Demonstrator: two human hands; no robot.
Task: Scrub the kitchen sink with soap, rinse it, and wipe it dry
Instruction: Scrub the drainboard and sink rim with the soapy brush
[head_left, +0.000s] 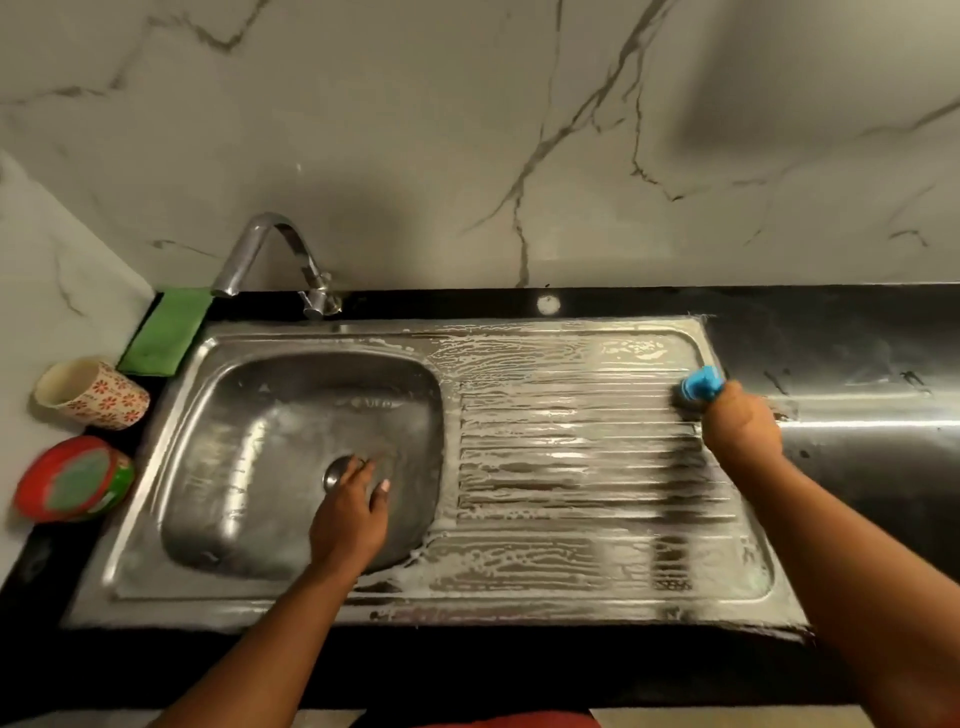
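Observation:
A steel sink (156, 509) with a basin on the left and a ribbed drainboard (571, 431) on the right is set in a black counter. White soap foam covers the drainboard. My right hand (740, 423) grips a blue scrubber (701, 384) at the drainboard's far right edge. My left hand (350, 512) reaches into the basin with fingers extended, touching the bottom beside the round drain (335, 473). The basin has thin soap streaks.
A chrome tap (270, 260) stands behind the basin. A green cloth (166, 332) lies at the back left corner. A floral cup (91, 395) and a red-lidded tub (72, 478) lie on the left counter. The black counter (857, 364) runs on to the right.

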